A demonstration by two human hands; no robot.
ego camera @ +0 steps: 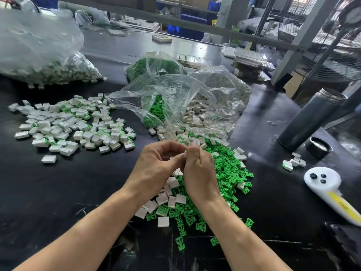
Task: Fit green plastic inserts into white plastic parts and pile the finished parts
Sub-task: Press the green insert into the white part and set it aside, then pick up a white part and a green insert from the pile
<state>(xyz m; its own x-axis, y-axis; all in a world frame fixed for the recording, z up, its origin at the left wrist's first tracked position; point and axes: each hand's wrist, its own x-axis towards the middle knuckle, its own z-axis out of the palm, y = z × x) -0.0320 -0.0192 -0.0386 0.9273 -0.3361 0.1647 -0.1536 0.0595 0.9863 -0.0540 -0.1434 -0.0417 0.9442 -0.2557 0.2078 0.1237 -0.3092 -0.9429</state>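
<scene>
While both hands meet above the middle of the black table (58, 192), the left hand (156, 165) and the right hand (197, 169) have their fingers curled inward, fingertips pressed together around a small white piece (184, 152) that is almost wholly hidden between them; whether a green insert is already in it I cannot tell. Under and at 3 o'clock from the hands lies a loose heap of green inserts (228, 173), bright, matte and fork-shaped with thin prongs, mixed with plain white parts (172, 198), small blocky rectangles with flat faces. At 10 o'clock from the hands sits the finished pile (74, 126), white blocks showing a strip of green at one edge, spread flat across the table.

At 12 o'clock a crumpled clear plastic bag (195, 94) lies open on its side, thin and glossy, spilling white parts and green inserts toward the hands. Behind it a second clear bag (154, 65) is packed with green pieces. At 10 o'clock, far back, a big cloudy bag (39, 55) holds white-and-green blocks, a few lying outside its mouth.

At 2 o'clock stands a dark metal flask (310, 118), cylindrical, with its threaded neck bare; its round black cap (318, 147) rests just beside its base. A few white parts (295, 162) lie near the cap, and at 3 o'clock rests a smooth white handheld device (330, 190) with dark buttons and a yellow strip
</scene>
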